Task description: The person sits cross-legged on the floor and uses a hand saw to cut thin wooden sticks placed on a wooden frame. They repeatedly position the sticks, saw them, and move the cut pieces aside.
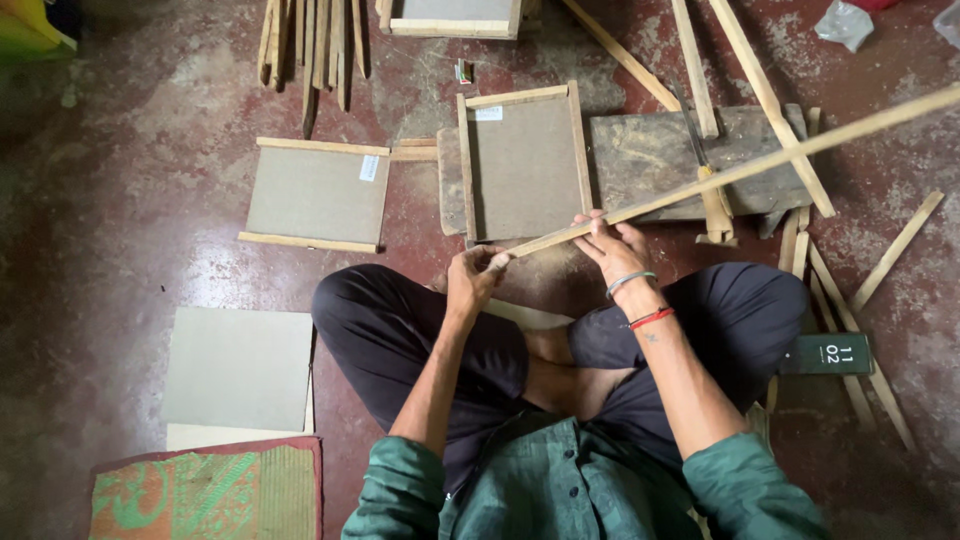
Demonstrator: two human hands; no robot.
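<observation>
A person sits cross-legged on the dark red concrete floor (pixel 130 230), holding a long thin pale wooden strip (pixel 740 168) that runs from just in front of the knees up and away to the right edge of view. The left hand (pixel 474 277) grips the strip's near end, its fingers (pixel 492 260) curled and pressed together around the wood. The right hand (pixel 612 247) lies on the strip a little farther along, its fingers (pixel 590 222) laid over the top and slightly spread, pressing the strip down; a grey bangle and a red thread sit on that wrist. The near end of the strip rests at the lower edge of a grey rectangular board with pale wooden side battens (pixel 524 162), which lies on a worn dark wooden plank (pixel 650 160) serving as a low desk. To the left lies a second grey board framed with wooden battens (pixel 318 194), and nearer the person a stack of plain grey boards (pixel 238 368) beside a red and green woven mat (pixel 205 492). Loose wooden strips (pixel 310 45) lie at the top and right.
</observation>
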